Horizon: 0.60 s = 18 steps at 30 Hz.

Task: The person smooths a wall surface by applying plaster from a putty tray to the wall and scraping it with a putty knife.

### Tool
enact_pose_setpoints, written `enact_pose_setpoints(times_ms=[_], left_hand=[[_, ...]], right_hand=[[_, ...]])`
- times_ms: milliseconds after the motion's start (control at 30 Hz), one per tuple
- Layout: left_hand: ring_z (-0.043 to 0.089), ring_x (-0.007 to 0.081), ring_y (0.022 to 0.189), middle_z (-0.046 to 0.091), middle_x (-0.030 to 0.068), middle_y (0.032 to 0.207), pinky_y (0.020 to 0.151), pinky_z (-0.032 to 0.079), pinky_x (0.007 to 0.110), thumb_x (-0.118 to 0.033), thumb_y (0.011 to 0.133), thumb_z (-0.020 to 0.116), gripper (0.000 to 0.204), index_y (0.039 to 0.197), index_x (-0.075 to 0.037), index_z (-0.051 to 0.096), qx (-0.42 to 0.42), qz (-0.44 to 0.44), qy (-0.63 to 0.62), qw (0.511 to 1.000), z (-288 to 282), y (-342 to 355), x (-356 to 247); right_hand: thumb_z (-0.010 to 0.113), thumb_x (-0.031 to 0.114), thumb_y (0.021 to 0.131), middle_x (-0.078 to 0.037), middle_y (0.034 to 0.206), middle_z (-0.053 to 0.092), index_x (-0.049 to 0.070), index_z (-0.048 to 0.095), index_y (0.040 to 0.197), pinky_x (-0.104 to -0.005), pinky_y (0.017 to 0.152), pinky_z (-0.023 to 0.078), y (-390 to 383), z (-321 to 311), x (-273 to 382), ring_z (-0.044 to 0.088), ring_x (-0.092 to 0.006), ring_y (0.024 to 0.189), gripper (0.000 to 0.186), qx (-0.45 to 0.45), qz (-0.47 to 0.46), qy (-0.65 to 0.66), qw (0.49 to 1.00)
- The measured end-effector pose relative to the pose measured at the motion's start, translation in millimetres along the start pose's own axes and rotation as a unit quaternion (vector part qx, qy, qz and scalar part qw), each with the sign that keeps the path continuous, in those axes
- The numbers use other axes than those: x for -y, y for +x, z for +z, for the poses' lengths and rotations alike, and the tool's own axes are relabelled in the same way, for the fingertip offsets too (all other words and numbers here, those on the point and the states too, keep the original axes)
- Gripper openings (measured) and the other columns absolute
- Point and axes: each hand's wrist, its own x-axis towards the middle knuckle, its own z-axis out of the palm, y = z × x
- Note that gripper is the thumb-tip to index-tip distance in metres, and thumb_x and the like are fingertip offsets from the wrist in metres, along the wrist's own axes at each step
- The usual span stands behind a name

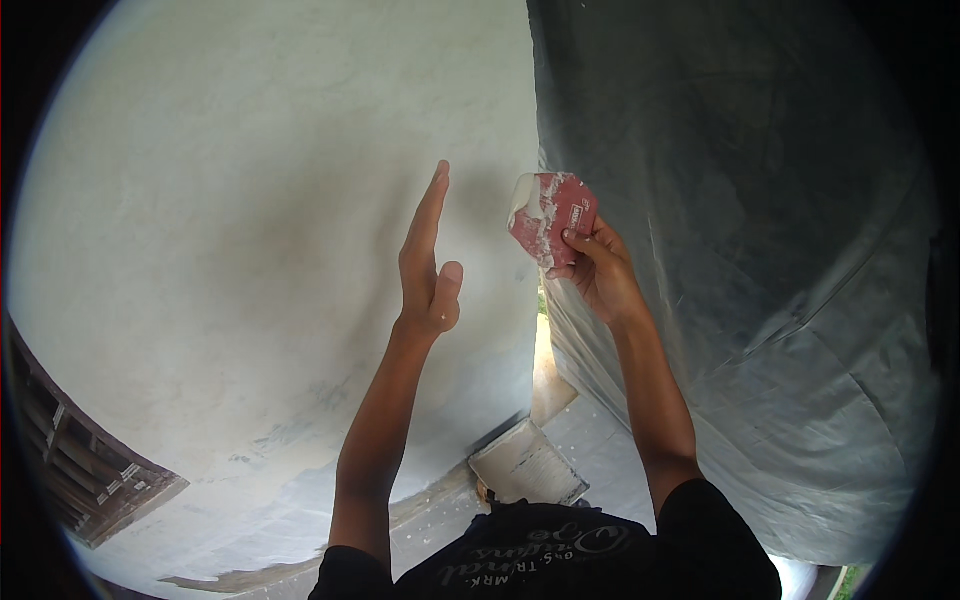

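The black shirt is nearest my camera — beyond, I see the right hand, fingers clamped on a red scraper before wall and tarp — left hand upright, fingers together, thumb apart.

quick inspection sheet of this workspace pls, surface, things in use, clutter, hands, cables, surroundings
Surface: pale wall, patchy, with greyish marks low down
Things in use: red scraper, flat, smeared with white material
Clutter: pale squarish object on the floor, kind unclear
Hands: left hand open, fingers extended, holding nothing; right hand grips the red scraper
Cables: nothing seen
Surroundings: dark sheet at right; brown slatted frame at lower left
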Motion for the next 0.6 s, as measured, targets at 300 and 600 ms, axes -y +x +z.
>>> enact_pose_setpoints(times_ms=[300, 600], left_hand=[[0.036, 0.0418, 0.147, 0.039, 0.0280, 0.156, 0.120, 0.027, 0.050, -0.040, 0.102, 0.044, 0.069, 0.152, 0.006, 0.034, 0.018, 0.066, 0.141, 0.988, -5, 95, 9], [0.043, 0.0360, 0.143, 0.047, 0.0168, 0.154, 0.120, 0.030, 0.050, -0.019, 0.096, 0.060, 0.060, 0.150, -0.001, 0.041, 0.045, 0.125, 0.359, 0.924, -44, 182, 36]], right_hand=[[0.060, 0.003, 0.097, -0.008, 0.106, 0.069, 0.001, 0.056, 0.127, -0.0322, 0.069, 0.066, 87, 1, 55, 0.070, -0.0150, 0.088, 0.030, 0.053, -0.079, 0.011, 0.995], [0.062, 0.001, 0.095, -0.012, 0.111, 0.071, -0.001, 0.061, 0.119, -0.0352, 0.078, 0.061, 223, 51, 112, 0.071, -0.0192, 0.095, 0.023, -0.052, -0.439, -0.211, 0.872]])
